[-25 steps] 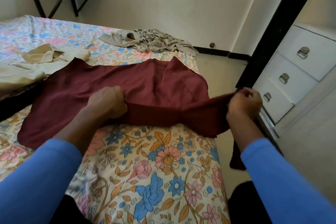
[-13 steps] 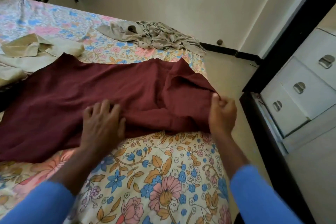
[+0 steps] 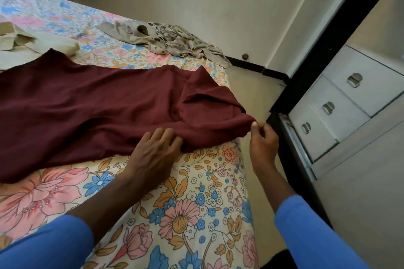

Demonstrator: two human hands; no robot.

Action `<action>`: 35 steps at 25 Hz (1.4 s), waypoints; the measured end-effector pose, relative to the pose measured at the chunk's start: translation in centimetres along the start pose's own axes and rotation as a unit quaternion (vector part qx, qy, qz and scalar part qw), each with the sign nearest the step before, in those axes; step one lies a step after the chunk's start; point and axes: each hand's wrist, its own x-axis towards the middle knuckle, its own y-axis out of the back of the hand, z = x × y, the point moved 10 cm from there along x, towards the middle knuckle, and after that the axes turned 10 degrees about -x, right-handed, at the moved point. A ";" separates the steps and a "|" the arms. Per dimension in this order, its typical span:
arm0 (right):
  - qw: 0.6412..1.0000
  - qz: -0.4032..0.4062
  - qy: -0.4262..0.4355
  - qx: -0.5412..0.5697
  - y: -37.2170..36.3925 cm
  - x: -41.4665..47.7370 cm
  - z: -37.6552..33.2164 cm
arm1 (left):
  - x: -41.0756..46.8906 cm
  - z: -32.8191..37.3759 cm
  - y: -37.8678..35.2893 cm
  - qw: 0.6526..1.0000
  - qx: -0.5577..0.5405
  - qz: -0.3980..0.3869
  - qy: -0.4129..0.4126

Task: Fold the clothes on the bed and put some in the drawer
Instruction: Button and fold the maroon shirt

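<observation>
Checking the head view: maroon garment point(image 3: 98, 105) lies flat on the floral bed point(image 3: 185, 203), long axis running side to side, so nearly all the cloth stretches off to the left of both hands. Left hand point(image 3: 153, 150) is flat on the near hem, fingers straight and spread, pressing the cloth down and gripping nothing. Right hand point(image 3: 263, 140) pinches the garment's right-end corner between thumb and fingertips, right at the bed's side edge; the other fingers look loosely curled. That corner is the key point: the right hand owns the free end and the left hand sits just inboard of it as an anchor. My read is that any fold goes from the right hand across toward the left, hinging near the left hand. A doubled-over flap sits just beyond the hands, so the end isn't smooth yet. White drawers point(image 3: 328, 111) are to the right of the right hand, all closed. Crumpled grey patterned garment point(image 3: 170, 41) and beige garment point(image 3: 32, 43) lie beyond the hands, unfolded.
</observation>
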 end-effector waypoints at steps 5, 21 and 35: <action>1.000 -0.008 -0.014 -0.018 -2.7 6.1 -4.7 | 0.8 -1.9 -0.7 0.999 -0.003 -0.019 0.051; 0.882 -0.237 0.375 -0.158 -16.7 -11.1 -15.3 | -2.9 -15.6 4.1 0.915 0.013 -0.216 0.342; 0.801 -0.423 0.330 -0.264 -31.2 -17.3 -22.4 | -18.6 -30.9 12.9 0.807 -0.155 0.004 0.570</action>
